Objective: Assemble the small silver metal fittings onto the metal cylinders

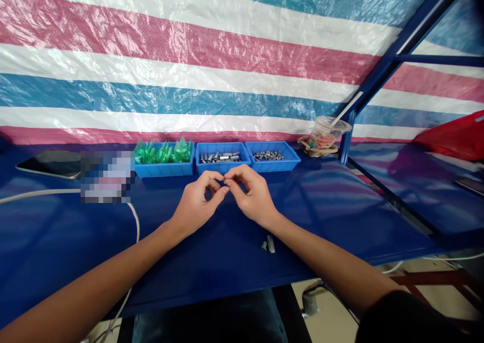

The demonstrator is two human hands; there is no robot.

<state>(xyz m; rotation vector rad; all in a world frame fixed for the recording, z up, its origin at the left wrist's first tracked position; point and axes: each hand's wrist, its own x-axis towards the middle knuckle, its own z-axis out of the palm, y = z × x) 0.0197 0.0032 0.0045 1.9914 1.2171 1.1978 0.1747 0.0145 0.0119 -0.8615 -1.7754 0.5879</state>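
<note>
My left hand (200, 199) and my right hand (251, 194) meet fingertip to fingertip above the blue table (212, 267). Both are pinched closed, and whatever lies between the fingertips is too small to make out. Just beyond them stand three blue bins: the left bin (164, 169) with green plastic pieces (164, 152), the middle bin (223, 167) with metal cylinders (223, 157), the right bin (276, 165) with small metal parts (269, 155). A metal cylinder (270, 244) and a small metal screw (263, 245) lie beside my right forearm.
A phone (51, 163) lies at the back left, near a white cable (136, 222). At the back right, a plastic cup (323, 134) with a straw stands by a blue frame post (345, 139). A red bag (454, 135) is farther right.
</note>
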